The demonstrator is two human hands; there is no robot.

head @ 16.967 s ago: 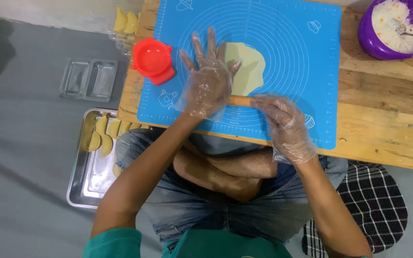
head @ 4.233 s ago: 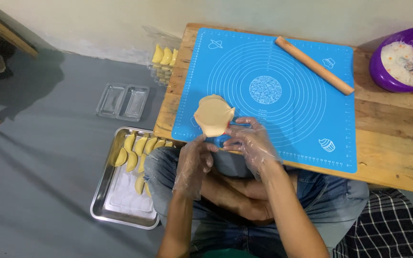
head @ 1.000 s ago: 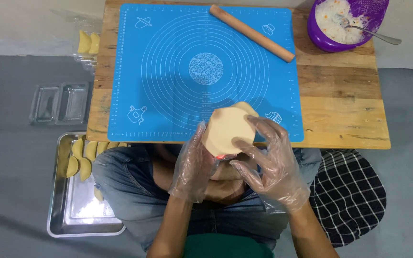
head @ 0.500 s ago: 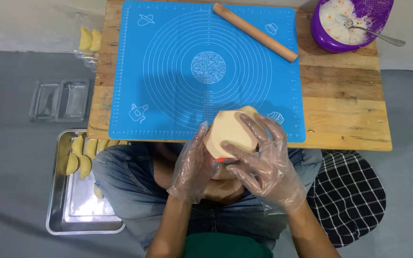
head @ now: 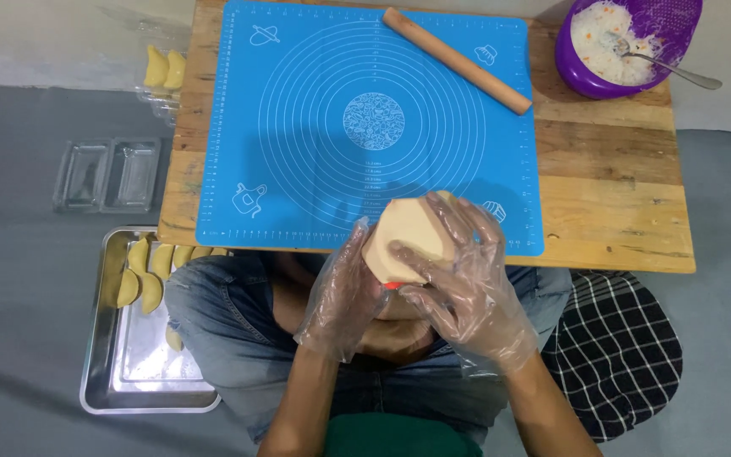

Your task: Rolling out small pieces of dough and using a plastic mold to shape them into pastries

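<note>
Both hands wear thin clear plastic gloves and meet over the person's lap, just short of the near edge of the blue silicone mat (head: 365, 127). The left hand (head: 344, 292) is cupped from the side, fingers curled around a red mould (head: 392, 285) of which only a sliver shows below the dough — the grip is closed and firm on it. The right hand (head: 467, 288) lies over the pale dough round (head: 408, 237), which sits draped on top of the mould; its fingers (head: 467, 224) are spread and bent, pressing onto the far and right side of the dough, thumb on the near face. Beyond the fingertips, on the mat's far right corner, a wooden rolling pin (head: 457, 59) lies at a slant, well apart from the hands. Farther right of it, on the bare wooden table (head: 611, 186), stands a purple bowl (head: 628, 46) of white filling with a metal spoon (head: 662, 68) resting in it. To the left of the left hand, on the grey floor, a steel tray (head: 150, 364) holds several folded yellow pastries (head: 150, 267) along its far end. Beyond the tray sits a clear plastic container (head: 107, 173) — two compartments — and two more folded pastries (head: 165, 68) lie past that.
</note>
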